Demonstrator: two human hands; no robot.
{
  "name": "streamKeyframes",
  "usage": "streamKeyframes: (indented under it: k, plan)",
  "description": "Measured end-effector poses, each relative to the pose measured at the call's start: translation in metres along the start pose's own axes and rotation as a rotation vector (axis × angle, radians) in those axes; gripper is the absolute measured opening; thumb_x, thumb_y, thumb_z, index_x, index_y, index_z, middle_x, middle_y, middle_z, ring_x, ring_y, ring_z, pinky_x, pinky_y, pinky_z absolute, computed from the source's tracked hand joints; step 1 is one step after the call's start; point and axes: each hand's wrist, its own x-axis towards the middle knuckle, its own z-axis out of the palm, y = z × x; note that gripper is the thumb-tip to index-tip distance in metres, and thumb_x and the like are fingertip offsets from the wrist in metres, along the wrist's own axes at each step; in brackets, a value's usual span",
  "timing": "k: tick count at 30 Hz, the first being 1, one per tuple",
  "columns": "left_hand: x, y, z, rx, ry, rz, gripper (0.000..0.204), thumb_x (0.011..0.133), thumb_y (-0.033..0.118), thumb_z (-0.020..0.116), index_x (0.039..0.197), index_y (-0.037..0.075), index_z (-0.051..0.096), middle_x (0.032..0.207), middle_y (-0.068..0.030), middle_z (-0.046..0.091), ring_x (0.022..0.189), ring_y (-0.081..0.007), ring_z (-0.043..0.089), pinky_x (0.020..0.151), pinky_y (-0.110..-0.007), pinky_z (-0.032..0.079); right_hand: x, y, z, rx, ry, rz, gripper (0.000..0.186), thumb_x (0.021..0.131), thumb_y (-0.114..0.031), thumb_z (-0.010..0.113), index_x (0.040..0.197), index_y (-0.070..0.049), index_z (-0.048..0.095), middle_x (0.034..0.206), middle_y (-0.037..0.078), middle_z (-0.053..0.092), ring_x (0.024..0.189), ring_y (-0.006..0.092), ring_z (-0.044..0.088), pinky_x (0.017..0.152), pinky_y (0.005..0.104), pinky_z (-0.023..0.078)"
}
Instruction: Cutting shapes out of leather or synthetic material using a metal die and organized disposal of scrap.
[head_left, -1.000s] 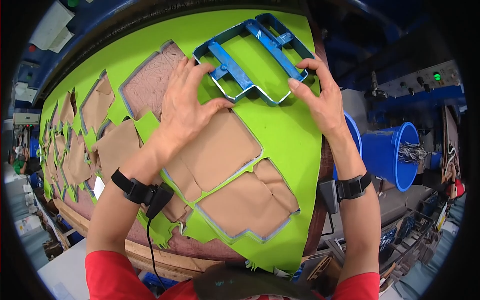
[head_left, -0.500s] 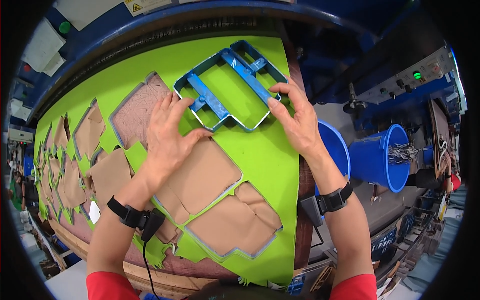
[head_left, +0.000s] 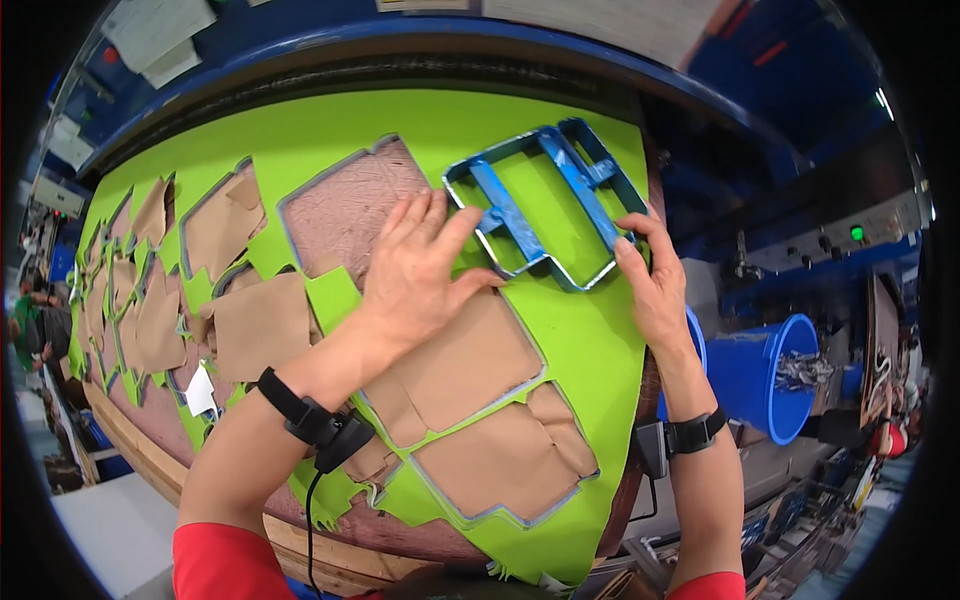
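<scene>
A blue metal cutting die (head_left: 580, 200), an angular frame with crossbars, lies on a bright green sheet (head_left: 590, 340) near its far right corner. My right hand (head_left: 655, 290) pinches the die's right edge between thumb and fingers. Beside the die's left edge, my left hand (head_left: 415, 265) rests flat with its fingers spread. Its thumb and forefinger are close to the frame; whether they touch it I cannot tell. Around my left hand the sheet has angular cut-outs, some with brown paper (head_left: 465, 360) in them, another showing the scored reddish board (head_left: 350, 215) beneath.
Blue bins stand to the right of the table; one bin (head_left: 768, 375) holds grey scraps. A dark blue machine beam (head_left: 400, 45) spans the far side. At the right is a control panel (head_left: 830, 245) with a lit green button. A black cable (head_left: 312, 520) hangs from my left wrist strap.
The whole view has shifted, so sheet, die and hands appear further right. Against the sheet, the die has moved slightly right. My right hand stays on its edge.
</scene>
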Motion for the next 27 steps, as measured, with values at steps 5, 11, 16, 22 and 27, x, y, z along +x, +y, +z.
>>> streamKeyframes:
  k: [5,11,16,22,27]
  plan:
    - [-0.004,0.0,-0.005,-0.029,0.021,0.004,0.073,0.067,0.034,0.087,0.128,0.004,0.061,0.119,-0.0283,0.066,0.117,-0.0442,0.06,0.104,-0.05,0.045,0.0,0.003,0.002,0.081,-0.035,0.015,0.027,0.095,-0.019,0.063,0.116,-0.002,0.061,0.144,0.018,0.053,0.135,0.0271,0.048,0.112,0.0345,0.034]
    - [-0.005,-0.002,-0.003,-0.074,0.08,0.028,0.071,0.067,0.033,0.088,0.124,0.003,0.061,0.116,-0.0295,0.066,0.109,-0.0426,0.064,0.101,-0.048,0.049,-0.001,-0.006,0.0,0.072,-0.051,0.051,0.026,0.098,-0.021,0.062,0.118,-0.003,0.06,0.143,0.015,0.055,0.129,0.0223,0.049,0.109,0.0323,0.035]
    - [-0.006,0.0,-0.002,-0.111,0.039,-0.017,0.069,0.067,0.031,0.089,0.125,0.004,0.061,0.117,-0.0298,0.066,0.111,-0.0444,0.064,0.1,-0.047,0.05,-0.001,-0.003,-0.002,0.053,-0.077,0.048,0.025,0.098,-0.02,0.062,0.117,-0.004,0.06,0.142,0.013,0.055,0.126,0.0212,0.05,0.107,0.0313,0.036]
    - [-0.003,0.001,-0.003,-0.114,0.041,-0.028,0.069,0.066,0.029,0.09,0.125,0.005,0.062,0.116,-0.0317,0.066,0.113,-0.0462,0.063,0.099,-0.049,0.05,0.001,-0.002,0.001,0.053,-0.036,0.003,0.026,0.097,-0.021,0.064,0.116,-0.004,0.061,0.144,0.013,0.054,0.118,0.0203,0.054,0.103,0.0308,0.039]
    - [-0.001,0.003,-0.002,-0.134,0.018,-0.02,0.069,0.067,0.028,0.09,0.124,0.003,0.062,0.115,-0.0321,0.066,0.114,-0.0466,0.062,0.099,-0.049,0.05,0.0,0.008,0.0,0.077,-0.031,-0.018,0.028,0.096,-0.022,0.065,0.116,-0.003,0.061,0.144,0.013,0.054,0.112,0.0192,0.055,0.099,0.0308,0.042]
